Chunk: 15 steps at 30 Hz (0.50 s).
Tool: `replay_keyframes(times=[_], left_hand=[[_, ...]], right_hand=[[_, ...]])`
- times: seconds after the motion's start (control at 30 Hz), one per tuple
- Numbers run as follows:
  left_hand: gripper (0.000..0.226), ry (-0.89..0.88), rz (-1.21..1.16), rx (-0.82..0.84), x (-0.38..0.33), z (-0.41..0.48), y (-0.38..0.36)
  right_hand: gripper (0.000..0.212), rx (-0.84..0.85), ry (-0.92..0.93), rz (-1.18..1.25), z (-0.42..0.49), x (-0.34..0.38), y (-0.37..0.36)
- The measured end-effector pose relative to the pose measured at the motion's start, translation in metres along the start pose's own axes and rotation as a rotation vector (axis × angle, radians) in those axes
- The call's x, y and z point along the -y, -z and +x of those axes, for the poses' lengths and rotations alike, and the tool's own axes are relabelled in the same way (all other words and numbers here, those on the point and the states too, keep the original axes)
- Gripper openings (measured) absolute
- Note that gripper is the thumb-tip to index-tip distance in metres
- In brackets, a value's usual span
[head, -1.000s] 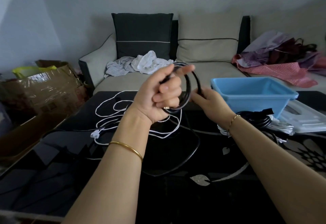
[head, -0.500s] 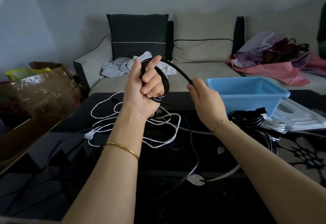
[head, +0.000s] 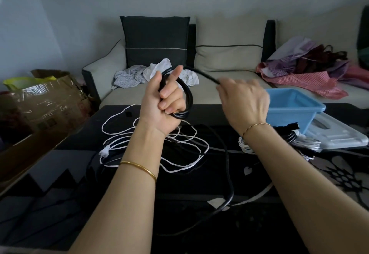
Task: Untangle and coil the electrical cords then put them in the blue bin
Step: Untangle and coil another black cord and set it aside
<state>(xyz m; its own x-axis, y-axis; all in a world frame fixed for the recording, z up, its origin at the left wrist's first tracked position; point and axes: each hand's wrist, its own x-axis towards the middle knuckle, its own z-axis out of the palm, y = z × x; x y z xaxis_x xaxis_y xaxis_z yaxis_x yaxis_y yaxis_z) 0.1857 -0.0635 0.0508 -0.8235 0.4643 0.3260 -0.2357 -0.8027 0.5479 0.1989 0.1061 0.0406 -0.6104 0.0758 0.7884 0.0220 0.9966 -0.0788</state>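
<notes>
My left hand (head: pixel 165 101) is raised over the table and grips a small coil of thick black cord (head: pixel 186 97). From the coil the cord runs right to my right hand (head: pixel 243 101), which pinches it, then hangs down in a long loop onto the dark table (head: pixel 60 203). A loose white cord (head: pixel 151 149) lies tangled on the table below my left hand. The blue bin (head: pixel 293 107) stands at the right behind my right hand. In front of the bin lie a coiled black cord (head: pixel 287 133) and a coiled white cord (head: pixel 246 145).
A white lid (head: pixel 339 135) lies under the bin's right side. A sofa (head: pixel 229 85) with cushions, a heap of white cloth and coloured bags stands behind the table. Cardboard boxes (head: pixel 46 101) stand at the left.
My right hand has moved right and slightly up, drawing the black cord out from the coil. My left hand keeps its grip on the coil.
</notes>
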Motion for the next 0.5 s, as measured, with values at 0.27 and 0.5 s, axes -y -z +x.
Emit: replay_keyframes(times=[0.27,0.5], left_hand=[[0.039,0.095,-0.162,0.089,0.002,-0.001,0.007],[0.039,-0.070,-0.143,-0.088,0.002,0.001,0.004]], right_hand=[[0.033,0.349,-0.019,0.218,-0.035,0.006,-0.028],[0.028,0.489,0.100,0.368,-0.041,0.022,-0.013]])
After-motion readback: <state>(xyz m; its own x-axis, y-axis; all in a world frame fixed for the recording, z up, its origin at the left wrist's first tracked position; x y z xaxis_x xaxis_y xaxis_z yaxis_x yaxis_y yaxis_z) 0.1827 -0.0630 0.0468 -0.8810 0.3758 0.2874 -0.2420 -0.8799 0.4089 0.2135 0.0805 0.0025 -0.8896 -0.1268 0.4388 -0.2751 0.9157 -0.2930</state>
